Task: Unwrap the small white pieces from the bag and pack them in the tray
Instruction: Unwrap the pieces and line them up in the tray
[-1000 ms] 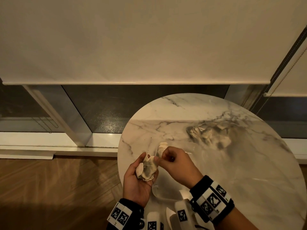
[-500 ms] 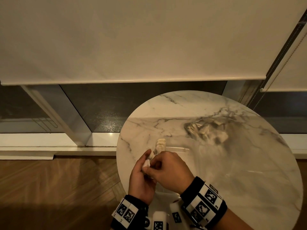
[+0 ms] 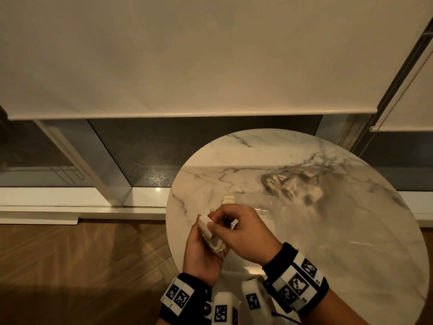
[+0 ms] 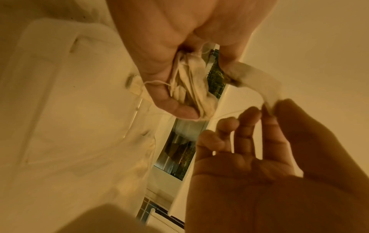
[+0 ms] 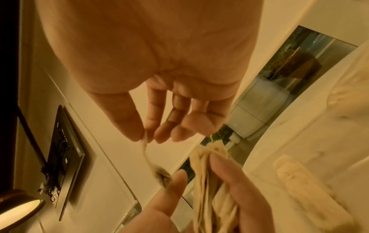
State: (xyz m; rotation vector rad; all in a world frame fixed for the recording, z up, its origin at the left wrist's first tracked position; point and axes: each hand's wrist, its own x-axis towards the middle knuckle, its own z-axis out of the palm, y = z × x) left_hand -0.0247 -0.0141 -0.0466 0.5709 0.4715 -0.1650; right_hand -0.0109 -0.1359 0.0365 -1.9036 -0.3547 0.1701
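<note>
Here, your left hand (image 3: pixel 203 252) grips the bunched wrapped piece (image 3: pixel 212 235) while your right hand (image 3: pixel 243 233) pinches a loose strip (image 4: pixel 257 82) of wrapping; pull that strip away steadily, keeping the bundle clamped just above the clear tray (image 3: pixel 264 200) on the table (image 3: pixel 328 254). The bag (image 3: pixel 293 184) lies well apart on the table; its contents, and the tray's outline, are hard to make out.

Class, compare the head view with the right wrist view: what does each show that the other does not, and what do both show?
Head view only: the whole round marble table, the bag on it, the blind and both wristbands. Right wrist view only: the right hand pinching a thin white strip, and a lamp. Both: the left hand holding the crumpled white piece.
</note>
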